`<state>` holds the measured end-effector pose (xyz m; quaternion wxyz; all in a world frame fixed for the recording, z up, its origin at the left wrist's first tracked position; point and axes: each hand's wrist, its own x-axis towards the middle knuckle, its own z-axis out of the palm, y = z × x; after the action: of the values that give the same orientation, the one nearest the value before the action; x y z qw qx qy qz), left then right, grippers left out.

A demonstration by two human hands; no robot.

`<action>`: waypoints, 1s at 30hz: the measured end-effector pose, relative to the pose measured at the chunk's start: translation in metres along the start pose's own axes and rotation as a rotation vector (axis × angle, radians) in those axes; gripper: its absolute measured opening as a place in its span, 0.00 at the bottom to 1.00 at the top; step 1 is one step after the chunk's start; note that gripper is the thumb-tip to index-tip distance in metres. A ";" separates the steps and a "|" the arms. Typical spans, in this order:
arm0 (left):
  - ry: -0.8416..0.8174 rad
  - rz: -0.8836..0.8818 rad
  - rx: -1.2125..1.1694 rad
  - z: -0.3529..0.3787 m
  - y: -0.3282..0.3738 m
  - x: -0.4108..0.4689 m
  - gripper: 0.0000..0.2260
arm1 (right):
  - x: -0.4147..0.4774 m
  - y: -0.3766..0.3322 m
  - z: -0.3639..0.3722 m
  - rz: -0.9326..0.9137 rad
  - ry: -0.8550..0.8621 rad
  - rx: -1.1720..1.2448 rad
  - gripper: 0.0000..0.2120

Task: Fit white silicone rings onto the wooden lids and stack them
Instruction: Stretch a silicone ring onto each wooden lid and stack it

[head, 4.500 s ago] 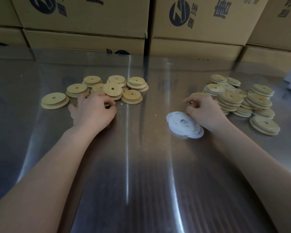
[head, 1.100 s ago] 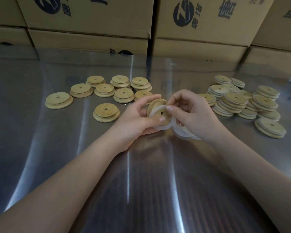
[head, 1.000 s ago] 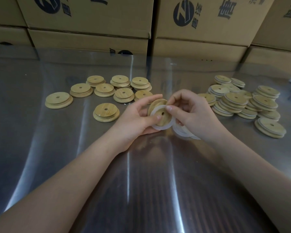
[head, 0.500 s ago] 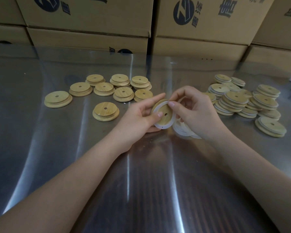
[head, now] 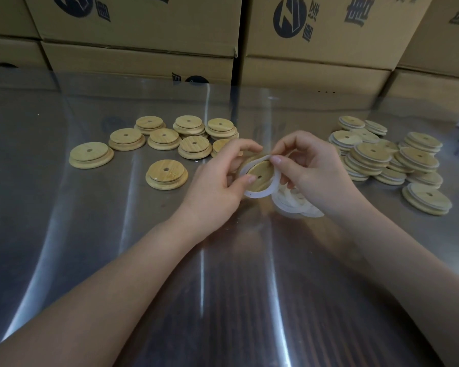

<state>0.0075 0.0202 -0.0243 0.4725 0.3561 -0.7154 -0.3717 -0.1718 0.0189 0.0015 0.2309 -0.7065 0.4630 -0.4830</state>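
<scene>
Half a second ago the white ring [head: 261, 194] lay closer round the wooden lid [head: 263, 172]. Now the right hand [head: 318, 176] pinches its top edge at the lid's rim, and the lower loop sags below the lid. The left hand [head: 212, 186] grips the lid, tilted, with the thumb pressed on its face. The cardboard boxes [head: 143, 30] behind carry a dark round logo [head: 289, 17] and cut-off Chinese characters I cannot read. Lid and ring are between the hands, above the bench [head: 223, 274], just over the pile of loose rings [head: 292, 205]. Bare lids [head: 164, 136] lie to the left, ringed lids [head: 374, 157] to the right.
</scene>
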 end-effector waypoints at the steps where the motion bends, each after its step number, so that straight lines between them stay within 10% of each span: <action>1: 0.014 0.022 0.025 0.000 0.000 0.000 0.15 | 0.000 0.000 0.000 0.003 -0.002 0.005 0.13; 30: 0.154 0.200 0.178 -0.003 0.004 0.001 0.19 | 0.004 0.002 -0.009 0.007 -0.039 -0.032 0.15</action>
<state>0.0093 0.0203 -0.0199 0.5271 0.3509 -0.7391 -0.2294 -0.1799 0.0159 0.0056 0.2303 -0.7176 0.4685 -0.4609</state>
